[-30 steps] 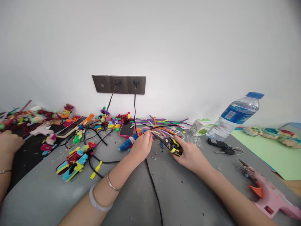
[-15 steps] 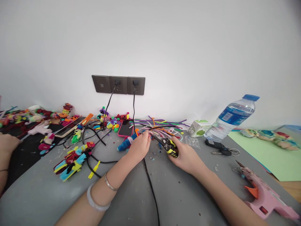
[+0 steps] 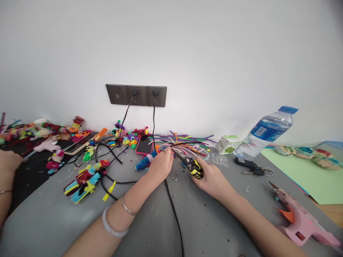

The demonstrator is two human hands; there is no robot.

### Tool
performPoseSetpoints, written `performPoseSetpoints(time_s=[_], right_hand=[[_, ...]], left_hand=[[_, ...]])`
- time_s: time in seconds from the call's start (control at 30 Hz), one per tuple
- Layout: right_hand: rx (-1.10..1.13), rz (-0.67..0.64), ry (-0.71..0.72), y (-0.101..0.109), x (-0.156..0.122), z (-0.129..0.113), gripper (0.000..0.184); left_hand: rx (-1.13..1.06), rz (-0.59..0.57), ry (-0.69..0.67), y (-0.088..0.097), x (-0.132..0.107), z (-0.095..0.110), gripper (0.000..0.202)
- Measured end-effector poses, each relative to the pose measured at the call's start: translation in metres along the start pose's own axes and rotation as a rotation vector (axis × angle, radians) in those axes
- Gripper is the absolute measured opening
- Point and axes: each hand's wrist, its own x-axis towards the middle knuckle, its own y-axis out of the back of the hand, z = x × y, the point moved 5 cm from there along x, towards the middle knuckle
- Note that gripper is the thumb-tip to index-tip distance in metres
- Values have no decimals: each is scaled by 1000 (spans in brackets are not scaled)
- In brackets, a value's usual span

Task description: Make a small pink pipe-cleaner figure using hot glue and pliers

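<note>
My left hand (image 3: 160,166) is closed in a pinch on a thin pipe cleaner at the edge of the pile of coloured pipe cleaners (image 3: 184,140) near the wall. My right hand (image 3: 211,178) grips the yellow-and-black handles of a pair of pliers (image 3: 191,165), whose jaws point toward the left fingertips. A blue wrapped pipe-cleaner figure (image 3: 146,161) lies just left of my left hand. A black cable (image 3: 173,210) runs under my left wrist toward me.
A pink glue gun (image 3: 300,221), keys (image 3: 253,167), a water bottle (image 3: 264,132) and a small carton (image 3: 227,144) lie to the right. Phones (image 3: 144,144), cables and colourful figures (image 3: 85,180) crowd the left. Another person's hand (image 3: 8,162) rests at the far left. Wall sockets (image 3: 136,95) sit behind.
Both hands stay at the same spot; the pliers and the pinched pipe cleaner have shifted only slightly. The view has moved a little.
</note>
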Motion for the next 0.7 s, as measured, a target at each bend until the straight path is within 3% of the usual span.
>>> performPoseSetpoints(time_s=[0.43,0.7], right_hand=[[-33,-13,-19,0,0,-1,23],[-107,158,-40,-3,-6,-10,22]], left_hand=[[89,-8,6,4,1,2,19],[91,73,-19,6,0,4,22]])
